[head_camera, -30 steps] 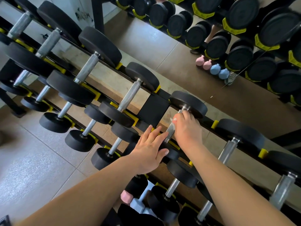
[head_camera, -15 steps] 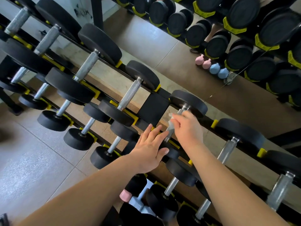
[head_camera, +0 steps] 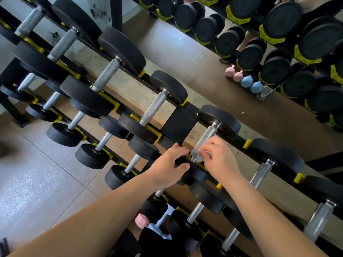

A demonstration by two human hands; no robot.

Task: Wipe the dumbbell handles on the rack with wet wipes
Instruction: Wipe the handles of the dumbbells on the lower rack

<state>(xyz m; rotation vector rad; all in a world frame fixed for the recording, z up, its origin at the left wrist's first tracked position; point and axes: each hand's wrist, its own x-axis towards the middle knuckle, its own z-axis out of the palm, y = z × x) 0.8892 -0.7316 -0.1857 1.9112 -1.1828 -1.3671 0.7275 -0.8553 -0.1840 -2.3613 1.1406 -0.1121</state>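
Head view, task thing: The dumbbell handle (head_camera: 208, 135) you are working on lies just off frame centre toward 4 o'clock, on the top tier of the rack (head_camera: 178, 127). It slants from 7 to 1 o'clock, up to its far head (head_camera: 219, 120).
Head view, right hand: Your right hand (head_camera: 220, 160) holds the wet wipe (head_camera: 198, 154), fingers bent round it, at the handle's 7 o'clock end.
Head view, left hand: Your left hand (head_camera: 166, 165) sits at 9 o'clock of the right, fingers and thumb curled onto the near head (head_camera: 196, 174), apparently bracing it.
Step in hand: You are wiping this one handle, and the wipe sits low on the bar.
Doing it well: Wrap the wipe fully round the knurled bar and draw it toward 1 o'clock until it meets the far head. Twist as you go so the underside gets wiped too. Brace with the left hand so the dumbbell does not roll in its yellow cradle.
What is left: I judge the neighbour handle (head_camera: 261, 173) at 3 o'clock and the tiers below are yet to be done.
Hidden: Your hands cover the handle's lower end and most of the near head.
Cut off: The rack runs out of frame at 10 and 4 o'clock.
Hard to make out: The wipe is pale and thin against the steel, so its edges and its dampness cannot be read.
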